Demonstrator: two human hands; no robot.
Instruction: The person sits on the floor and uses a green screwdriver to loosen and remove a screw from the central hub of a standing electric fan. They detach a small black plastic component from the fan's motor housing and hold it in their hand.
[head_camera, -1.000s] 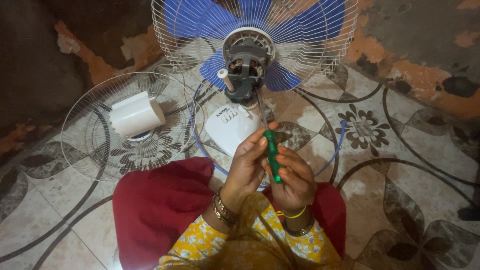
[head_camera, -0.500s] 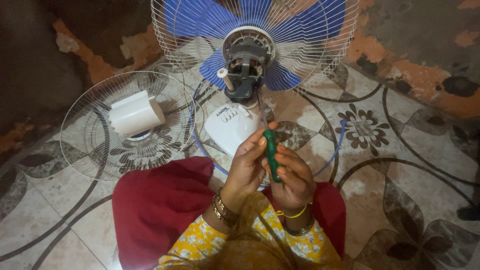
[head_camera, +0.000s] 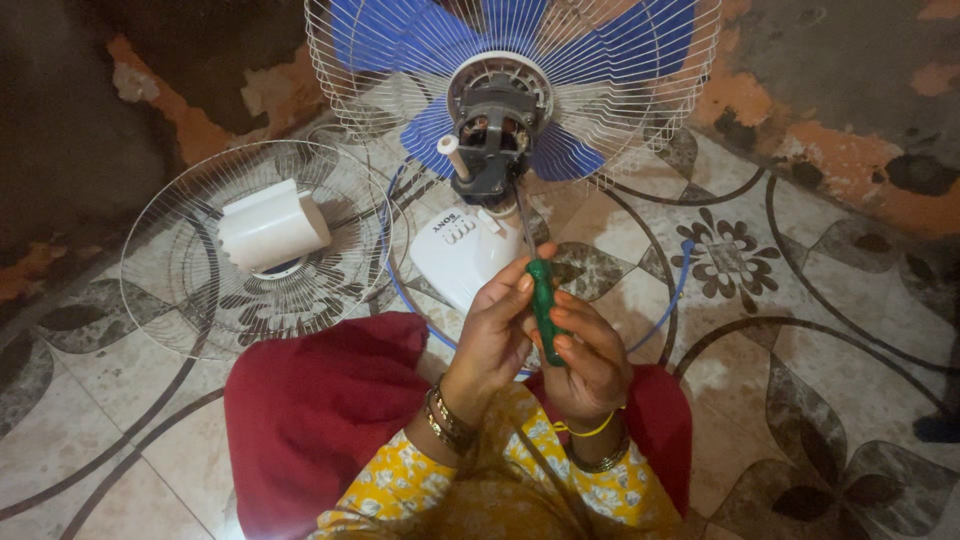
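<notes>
Gripping the green screwdriver (head_camera: 543, 308) with fingers of left hand (head_camera: 497, 325) and right hand (head_camera: 585, 362) closed, the person aims its shaft at the exposed fan motor (head_camera: 493, 135). Judged step: screw work; tip alignment needed.

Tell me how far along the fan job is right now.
Done: the front grille lies on the floor with the white cover on it, and the motor is bare. In hand: both hands, left hand and right hand, hold the green screwdriver under the motor. Left: blades and rear grille remain mounted.
</notes>
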